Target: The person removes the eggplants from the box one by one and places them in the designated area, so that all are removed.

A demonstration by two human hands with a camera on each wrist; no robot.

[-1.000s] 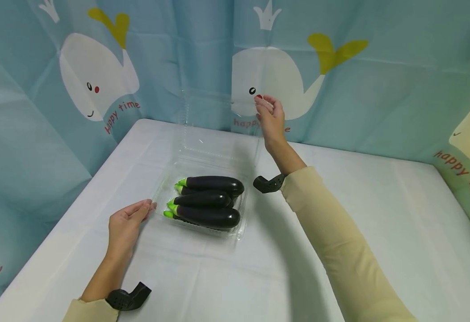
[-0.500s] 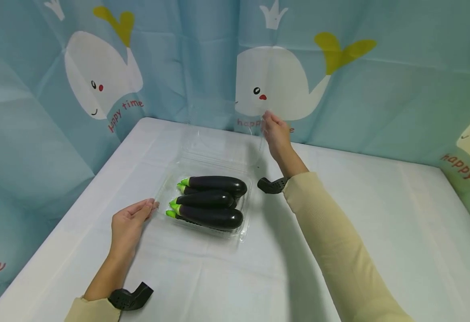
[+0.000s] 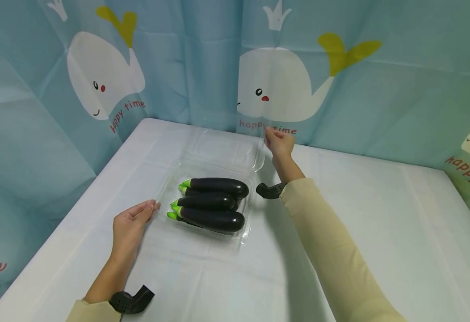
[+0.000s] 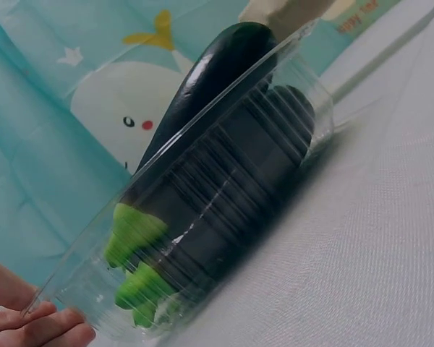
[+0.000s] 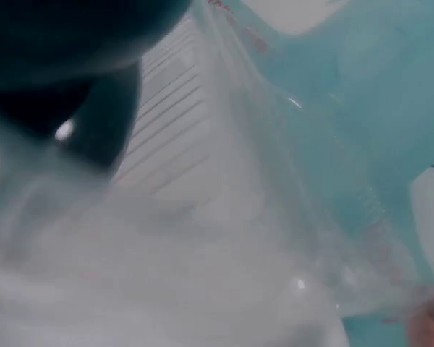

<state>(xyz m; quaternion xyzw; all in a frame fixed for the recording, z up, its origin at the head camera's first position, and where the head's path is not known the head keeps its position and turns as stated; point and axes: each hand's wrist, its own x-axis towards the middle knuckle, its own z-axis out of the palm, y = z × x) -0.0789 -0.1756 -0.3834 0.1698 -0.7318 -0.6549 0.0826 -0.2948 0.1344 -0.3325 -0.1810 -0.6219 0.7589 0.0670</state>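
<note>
A clear plastic clamshell container (image 3: 168, 187) stands on the table with several dark eggplants (image 3: 206, 201) piled inside, green stem ends to the left. Its transparent lid (image 3: 224, 146) is raised at the back, hinged along the far edge. My left hand (image 3: 128, 226) pinches the container's left rim between thumb and fingers; in the left wrist view those fingers (image 4: 40, 325) meet the rim beside the stems. At the lid's right edge, my right hand (image 3: 280, 142) pinches the plastic. Blur covers much of the right wrist view, where only a fingertip (image 5: 430, 322) shows at the corner.
A white cloth (image 3: 363, 223) covers the table. Behind and to the left hangs a blue curtain (image 3: 211, 58) with printed whales, close to the table's back edge. Black wrist cameras (image 3: 132, 300) sit on both wrists.
My right hand has come down in the head view, and the lid's free edge has sunk with it. The left hand keeps its hold on the rim, and the eggplants stay put.
</note>
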